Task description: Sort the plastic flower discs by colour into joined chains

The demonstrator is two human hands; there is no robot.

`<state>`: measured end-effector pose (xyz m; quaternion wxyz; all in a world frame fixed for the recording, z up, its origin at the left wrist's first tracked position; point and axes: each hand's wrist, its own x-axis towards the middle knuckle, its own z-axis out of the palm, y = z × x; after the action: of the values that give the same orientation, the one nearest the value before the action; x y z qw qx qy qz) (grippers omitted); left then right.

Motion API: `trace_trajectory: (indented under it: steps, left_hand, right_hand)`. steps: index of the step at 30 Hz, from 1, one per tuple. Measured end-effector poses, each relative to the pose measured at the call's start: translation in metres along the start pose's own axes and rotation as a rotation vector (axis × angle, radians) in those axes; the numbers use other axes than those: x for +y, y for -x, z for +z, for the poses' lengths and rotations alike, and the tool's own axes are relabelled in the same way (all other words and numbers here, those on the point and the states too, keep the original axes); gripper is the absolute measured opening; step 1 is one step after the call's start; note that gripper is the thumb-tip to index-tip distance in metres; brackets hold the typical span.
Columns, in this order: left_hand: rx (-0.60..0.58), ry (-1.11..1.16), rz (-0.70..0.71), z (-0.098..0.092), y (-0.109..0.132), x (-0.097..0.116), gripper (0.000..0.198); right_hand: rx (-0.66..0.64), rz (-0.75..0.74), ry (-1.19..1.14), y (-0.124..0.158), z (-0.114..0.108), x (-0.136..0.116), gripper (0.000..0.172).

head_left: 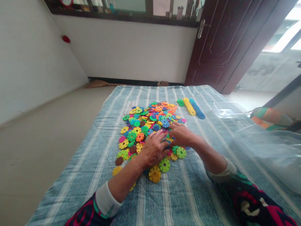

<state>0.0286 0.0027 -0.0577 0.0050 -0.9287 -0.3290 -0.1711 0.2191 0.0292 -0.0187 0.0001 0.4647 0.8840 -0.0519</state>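
A wide pile of colourful notched plastic discs (pixel 131 136) lies on the striped cloth. My left hand (pixel 152 150) rests over the pile's near middle, palm down, fingers stretched out and apart. Just to its right, my right hand (pixel 182 134) reaches into the pile's right side with its fingers bent but apart; nothing shows in its grasp. The two hands almost meet over purple and blue discs. Close to my left wrist lie a yellow disc (pixel 154 174) and a light green disc (pixel 164 164). Beyond my right hand are a yellow row of discs (pixel 189 106) and a blue row of discs (pixel 197 108).
A green disc group (pixel 180 102) sits beside the rows. Clear plastic containers, one small (pixel 229 110) and one larger (pixel 270 138), stand at the right. The blue striped cloth (pixel 94 147) covers the table. A dark red door (pixel 218 40) is behind.
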Motion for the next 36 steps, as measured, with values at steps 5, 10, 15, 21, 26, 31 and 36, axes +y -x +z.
trace_trajectory:
  steps: [5, 10, 15, 21, 26, 31, 36]
  left_hand:
    - [0.053, 0.022, -0.002, 0.001, 0.0, -0.006, 0.013]
    - [0.065, 0.032, 0.003, 0.004, 0.0, -0.007, 0.013]
    - [0.086, -0.002, -0.025, 0.012, 0.0, -0.007, 0.028]
    - [0.085, -0.021, -0.055, 0.012, 0.0, -0.004, 0.024]
    - [0.109, 0.012, -0.05, 0.008, -0.001, -0.003, 0.012]
    - [0.129, 0.038, -0.04, 0.011, -0.001, -0.005, 0.007]
    - [0.137, 0.048, -0.038, 0.01, -0.002, -0.004, 0.008]
  right_hand:
    - [0.004, -0.009, -0.055, -0.001, -0.001, 0.001, 0.01]
    - [0.022, -0.023, -0.089, -0.001, 0.004, 0.006, 0.007]
    - [0.024, -0.026, -0.112, -0.002, 0.006, 0.008, 0.025]
    - [0.035, -0.028, -0.094, -0.003, 0.008, 0.003, 0.025]
    - [0.067, -0.043, -0.092, -0.003, 0.01, -0.001, 0.03]
    - [0.105, -0.06, -0.115, -0.006, 0.014, -0.002, 0.02]
    - [0.152, -0.042, -0.186, -0.009, 0.018, 0.003, 0.018]
